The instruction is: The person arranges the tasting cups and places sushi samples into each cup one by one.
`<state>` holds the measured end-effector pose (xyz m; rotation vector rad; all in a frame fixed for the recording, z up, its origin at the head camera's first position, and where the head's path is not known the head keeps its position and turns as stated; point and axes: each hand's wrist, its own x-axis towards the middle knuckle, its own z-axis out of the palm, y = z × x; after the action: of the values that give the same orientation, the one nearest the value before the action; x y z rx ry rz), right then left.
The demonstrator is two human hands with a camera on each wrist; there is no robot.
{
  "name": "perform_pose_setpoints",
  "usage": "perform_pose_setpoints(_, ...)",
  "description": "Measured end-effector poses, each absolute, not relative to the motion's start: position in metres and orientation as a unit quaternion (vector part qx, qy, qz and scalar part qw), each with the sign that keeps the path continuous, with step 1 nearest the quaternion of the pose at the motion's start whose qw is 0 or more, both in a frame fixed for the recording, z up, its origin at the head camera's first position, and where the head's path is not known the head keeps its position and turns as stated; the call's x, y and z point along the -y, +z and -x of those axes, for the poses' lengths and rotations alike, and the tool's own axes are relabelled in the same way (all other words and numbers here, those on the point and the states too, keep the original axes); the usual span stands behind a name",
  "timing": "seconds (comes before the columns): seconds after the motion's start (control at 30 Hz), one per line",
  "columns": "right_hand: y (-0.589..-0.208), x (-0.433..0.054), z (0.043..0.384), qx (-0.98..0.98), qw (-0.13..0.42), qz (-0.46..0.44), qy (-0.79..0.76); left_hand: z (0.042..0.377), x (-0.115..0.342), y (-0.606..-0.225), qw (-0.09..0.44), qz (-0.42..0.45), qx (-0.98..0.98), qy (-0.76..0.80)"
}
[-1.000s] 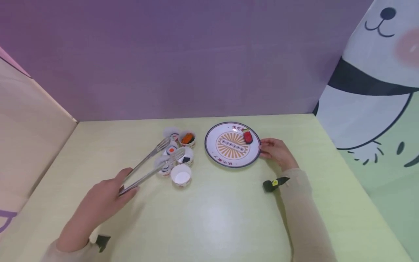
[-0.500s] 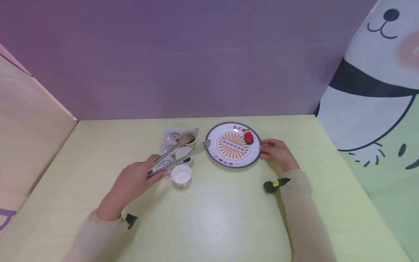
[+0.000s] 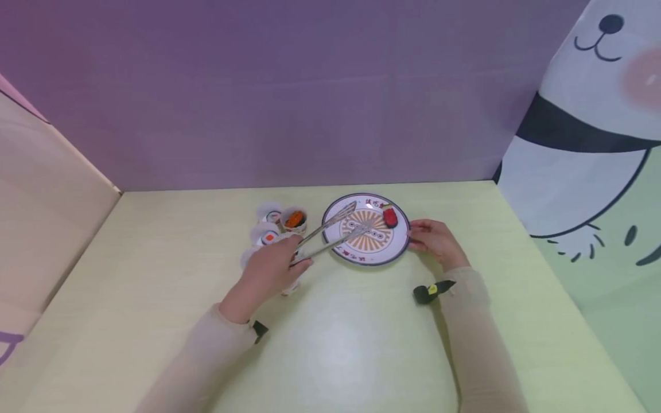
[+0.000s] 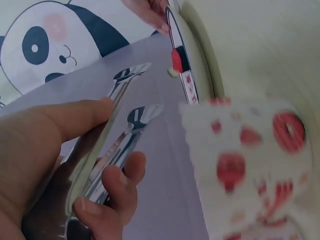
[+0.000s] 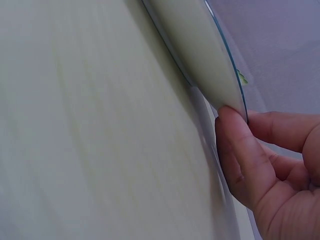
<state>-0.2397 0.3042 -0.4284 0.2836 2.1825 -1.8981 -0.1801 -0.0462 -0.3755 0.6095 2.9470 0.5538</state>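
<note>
In the head view my left hand (image 3: 271,267) holds metal tongs (image 3: 333,244), their forked tips reaching over the left and middle of the plate. Both tong arms stand apart, and I see nothing between them in the left wrist view. A red-topped sushi piece (image 3: 390,217) lies on the upper right of the round white plate (image 3: 389,244). My right hand (image 3: 435,243) pinches the plate's right edge; thumb and fingers sit on either side of the rim (image 5: 235,75) in the right wrist view. Below the tongs, a paper cup (image 4: 245,165) with red prints appears blurred.
Several paper cups stand left of the plate, among them one with an orange-topped piece (image 3: 295,219) and one with a white roll (image 3: 268,236). My left hand hides some of them. A purple wall (image 3: 310,115) rises behind the table (image 3: 351,332).
My left hand has moved right and slightly up with the tongs, from the cups to over the plate. My right hand stays at the rim; the plate and sushi keep their places.
</note>
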Motion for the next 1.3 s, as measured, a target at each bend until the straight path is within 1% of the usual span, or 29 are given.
perform_pose_setpoints(0.33, -0.431, -0.305, 0.242, -0.754, 0.118, -0.116, -0.636, 0.187, 0.0, -0.384, 0.048, -0.205, -0.966, 0.151)
perform_pose_setpoints(0.7, -0.427, -0.307, 0.242, -0.759, 0.12, -0.119, -0.628, 0.194, -0.032, -0.386, 0.056, -0.185, -0.97, 0.15)
perform_pose_setpoints(0.9, -0.428, -0.308, 0.243, -0.763, 0.118, -0.124, -0.623, 0.199, -0.045, -0.392, 0.081, -0.163, -0.971, 0.153)
perform_pose_setpoints(1.07, -0.427, -0.309, 0.242, -0.762, 0.118, -0.116, -0.626, 0.204, -0.054, -0.395, 0.092, -0.157, -0.97, 0.161)
perform_pose_setpoints(1.3, -0.428, -0.309, 0.242, -0.754, 0.113, -0.106, -0.639, 0.208, -0.063, -0.399, 0.122, -0.139, -0.968, 0.169)
